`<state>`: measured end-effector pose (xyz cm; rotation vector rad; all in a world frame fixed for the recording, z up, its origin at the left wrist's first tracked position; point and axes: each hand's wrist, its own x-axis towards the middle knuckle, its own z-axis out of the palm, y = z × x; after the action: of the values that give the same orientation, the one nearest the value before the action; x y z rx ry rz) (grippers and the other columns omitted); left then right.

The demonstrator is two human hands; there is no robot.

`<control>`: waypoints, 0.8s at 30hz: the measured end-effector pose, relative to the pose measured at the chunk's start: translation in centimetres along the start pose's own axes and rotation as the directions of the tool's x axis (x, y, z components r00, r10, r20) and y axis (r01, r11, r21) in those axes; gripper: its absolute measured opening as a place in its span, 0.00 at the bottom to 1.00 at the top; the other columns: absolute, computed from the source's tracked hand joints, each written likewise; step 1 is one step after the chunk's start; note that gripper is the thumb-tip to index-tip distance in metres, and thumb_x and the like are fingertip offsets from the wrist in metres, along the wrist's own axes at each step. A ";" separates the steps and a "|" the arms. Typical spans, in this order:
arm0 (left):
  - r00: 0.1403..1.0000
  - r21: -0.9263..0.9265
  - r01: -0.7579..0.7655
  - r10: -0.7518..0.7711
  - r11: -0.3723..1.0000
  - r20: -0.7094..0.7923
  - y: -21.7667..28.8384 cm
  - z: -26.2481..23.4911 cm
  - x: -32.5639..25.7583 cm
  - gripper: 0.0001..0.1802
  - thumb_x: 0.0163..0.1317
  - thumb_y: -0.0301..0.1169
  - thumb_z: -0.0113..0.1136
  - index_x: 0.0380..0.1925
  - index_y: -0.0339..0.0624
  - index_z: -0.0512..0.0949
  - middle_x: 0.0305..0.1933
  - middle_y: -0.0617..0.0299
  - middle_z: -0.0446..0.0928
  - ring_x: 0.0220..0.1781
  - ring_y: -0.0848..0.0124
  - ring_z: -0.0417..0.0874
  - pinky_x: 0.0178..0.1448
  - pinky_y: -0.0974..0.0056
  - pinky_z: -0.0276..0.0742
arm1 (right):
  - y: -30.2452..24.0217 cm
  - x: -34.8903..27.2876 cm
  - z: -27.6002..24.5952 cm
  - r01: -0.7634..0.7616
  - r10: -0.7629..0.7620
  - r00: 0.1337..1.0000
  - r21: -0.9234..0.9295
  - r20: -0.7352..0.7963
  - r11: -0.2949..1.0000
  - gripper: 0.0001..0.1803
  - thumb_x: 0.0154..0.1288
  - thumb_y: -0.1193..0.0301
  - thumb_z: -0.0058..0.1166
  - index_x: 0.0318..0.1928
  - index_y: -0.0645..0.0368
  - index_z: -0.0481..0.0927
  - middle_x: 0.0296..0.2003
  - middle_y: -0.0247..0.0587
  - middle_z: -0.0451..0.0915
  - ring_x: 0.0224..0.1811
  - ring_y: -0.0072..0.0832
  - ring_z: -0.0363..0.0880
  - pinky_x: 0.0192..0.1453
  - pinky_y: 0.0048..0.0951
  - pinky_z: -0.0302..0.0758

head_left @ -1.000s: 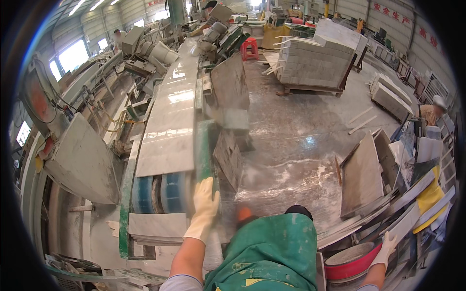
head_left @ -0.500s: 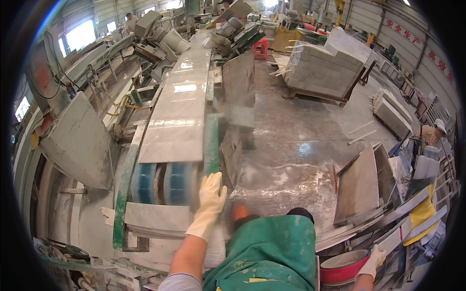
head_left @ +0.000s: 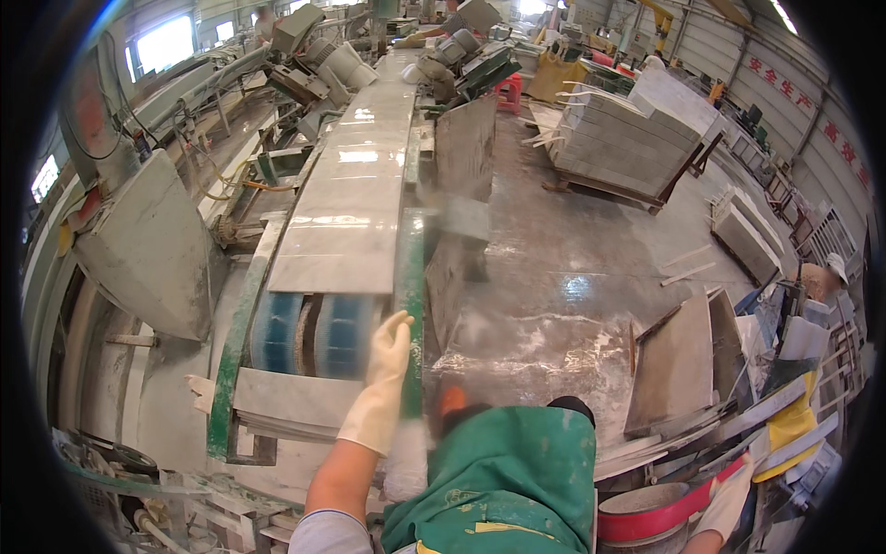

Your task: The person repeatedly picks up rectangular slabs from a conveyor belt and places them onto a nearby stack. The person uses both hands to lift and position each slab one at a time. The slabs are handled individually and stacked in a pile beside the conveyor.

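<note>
Your left hand [head_left: 383, 374] has crept up along the conveyor's green rail [head_left: 411, 305], open grip resting there; slab [head_left: 346, 217] closer. Right hand [head_left: 729, 503] low right, grip unclear.

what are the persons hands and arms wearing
Both hands wear long cream rubber gloves: the left hand shows a cuff reaching up the forearm, the right hand shows only partly at the lower edge. A pale grey short sleeve covers the left upper arm, beside a green apron.

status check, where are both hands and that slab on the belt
Left hand gloved, open, at green conveyor rail. Right hand on red-rimmed basin. Stone slab lies flat on rollers.
</note>
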<state>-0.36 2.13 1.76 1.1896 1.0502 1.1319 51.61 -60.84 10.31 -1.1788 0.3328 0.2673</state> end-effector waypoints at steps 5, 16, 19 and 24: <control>0.941 -0.489 0.338 -0.297 0.804 0.162 1.4 5.7 -0.3 0.25 0.74 0.36 0.55 0.66 0.37 0.69 0.60 0.47 0.78 0.61 0.57 0.81 0.63 0.55 0.80 | 0.7 -2.9 11.9 -0.007 0.005 0.983 -0.011 -0.184 1.000 0.39 0.53 0.50 0.64 0.66 0.39 0.70 0.66 0.32 0.69 0.65 0.38 0.67 0.60 0.49 0.69; 0.678 -0.508 0.448 0.091 0.736 0.730 3.9 11.0 -2.1 0.24 0.75 0.39 0.54 0.64 0.36 0.68 0.65 0.47 0.72 0.63 0.54 0.79 0.66 0.55 0.80 | 15.9 -21.3 39.0 0.429 0.217 0.541 -0.489 0.813 0.759 0.40 0.48 0.75 0.66 0.68 0.54 0.74 0.53 0.41 0.82 0.44 0.26 0.82 0.50 0.28 0.78; 0.843 -0.654 0.383 0.043 0.653 0.536 2.9 7.6 -1.5 0.20 0.73 0.32 0.54 0.61 0.36 0.68 0.62 0.49 0.72 0.60 0.54 0.81 0.61 0.51 0.83 | 20.2 -26.9 43.7 0.619 0.240 0.121 -0.262 0.963 0.740 0.44 0.40 0.73 0.71 0.65 0.55 0.77 0.64 0.46 0.75 0.63 0.33 0.76 0.63 0.30 0.77; 0.959 -0.651 0.197 -0.282 0.733 -0.027 6.5 -2.5 -3.0 0.25 0.72 0.21 0.51 0.67 0.38 0.59 0.62 0.47 0.72 0.59 0.51 0.81 0.64 0.46 0.82 | 28.1 -33.5 51.2 0.807 0.339 -0.575 0.584 0.745 0.086 0.36 0.43 0.64 0.72 0.59 0.39 0.79 0.65 0.38 0.75 0.67 0.45 0.71 0.70 0.44 0.70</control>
<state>-3.79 -0.29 8.03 0.4179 0.7704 1.2289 16.11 -4.04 16.92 -1.2945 -2.5740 0.1208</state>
